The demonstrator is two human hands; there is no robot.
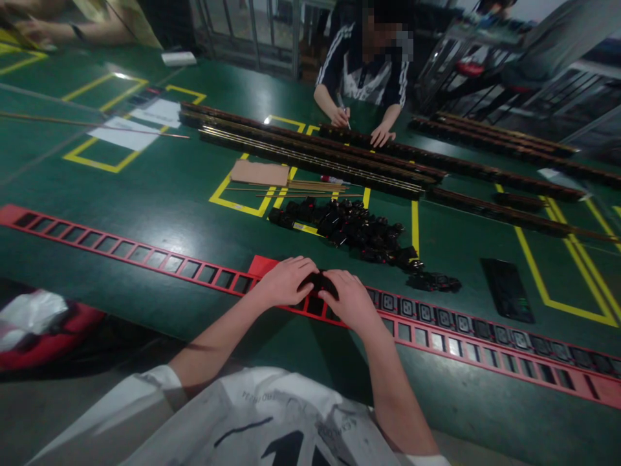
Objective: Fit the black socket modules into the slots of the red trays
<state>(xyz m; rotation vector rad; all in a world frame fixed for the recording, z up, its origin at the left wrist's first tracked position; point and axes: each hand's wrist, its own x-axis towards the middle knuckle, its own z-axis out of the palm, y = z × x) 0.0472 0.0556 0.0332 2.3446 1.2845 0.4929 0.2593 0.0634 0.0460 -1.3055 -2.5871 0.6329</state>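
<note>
A small black plastic part (320,282) sits between a person's two bare hands, above a long red frame (8,215) of rectangular openings. The left hand's (290,279) grip is nearly closed, thumb and curled fingers on the part's left end; the right hand's (347,294) grip is likewise nearly closed on its right end. The fingers hide much of the part.

Just behind, a second red frame (263,264) runs alongside, its right stretch filled with a row of black sockets (406,307). Beyond the hands, a loose heap of black components (347,226) covers the green tabletop (121,200). A flat black slab (508,290) lies to the right. Farther back are a brown cardboard piece (259,173), long dark rails (310,155) and a seated co-worker (361,81) holding a pen-like tool.
</note>
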